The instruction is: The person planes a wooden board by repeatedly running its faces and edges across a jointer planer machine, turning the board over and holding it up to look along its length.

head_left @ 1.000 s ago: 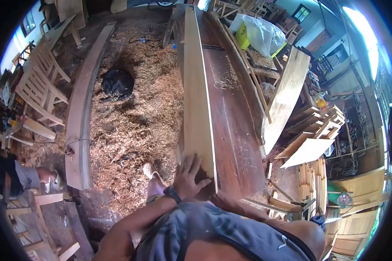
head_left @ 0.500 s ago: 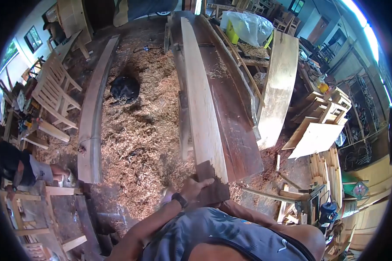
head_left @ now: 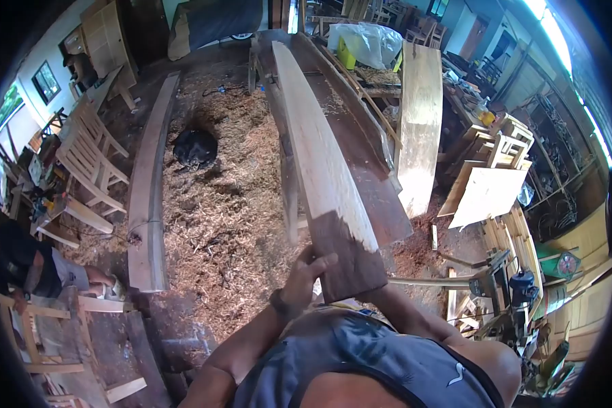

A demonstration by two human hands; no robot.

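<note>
A long pale plank with a dark brown near end runs away from me over a dark reddish workbench. My left hand grips the left edge of the dark end, thumb on top. At the right corner of that end is my right hand, mostly hidden beneath the wood; its fingers do not show. The plank's near end juts past the bench toward my body.
Wood shavings cover the floor, where a dark animal lies curled. A thick plank and slatted chair stand left. A co-worker sits lower left. Leaning board and vise are right.
The plank's near end has swung right and come closer to me, showing more of its dark part. Both hands have moved right with it; earlier my left hand lay spread on the wood.
</note>
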